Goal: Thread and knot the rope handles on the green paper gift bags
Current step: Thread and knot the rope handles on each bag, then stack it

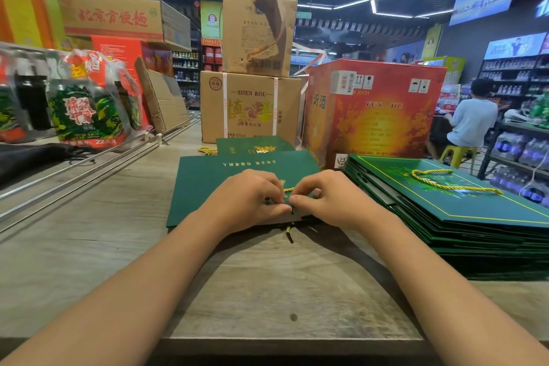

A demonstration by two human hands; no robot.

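We read "SHEN ROU" in Latin capitals across the lower brown carton (251,107), above large gold Chinese characters we cannot make out for certain. The red carton (374,116) beside it carries 汾酒 down its left face and a sticker reading "FJ0191" near its top edge. A shrink-wrapped pack of green cans (86,116) on the left shows a price, "22元", at its base. The flat brown box (118,19) stacked high on the left bears red characters ending in 方便面. Gold lettering on the green paper gift bag (237,168) is too small for us to read.
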